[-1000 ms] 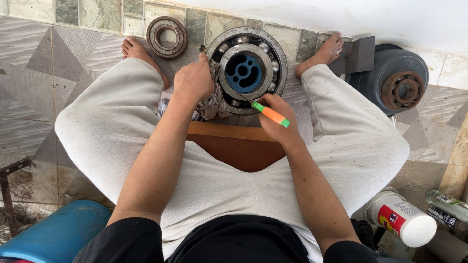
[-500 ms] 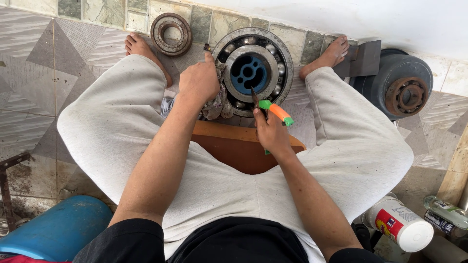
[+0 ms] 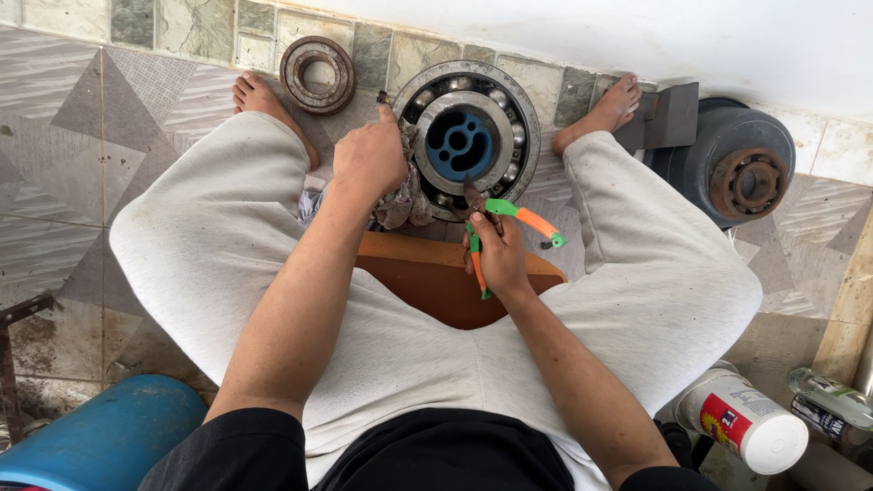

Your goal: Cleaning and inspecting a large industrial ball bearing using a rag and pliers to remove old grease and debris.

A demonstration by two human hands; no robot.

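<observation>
While your right hand closes round the green-and-orange-handled pliers, nose just beyond on the large steel ball bearing, your left hand clamps a grey rag against its rim, steadying it.

Seated with knees spread wide and bare feet forward, the person reached both bare forearms out between the legs. The left hand was curled into a loose fist, knuckles up, wrist straight. The right hand sat lower and nearer the body, fingers wrapped in a closed grip, wrist slightly bent.
</observation>
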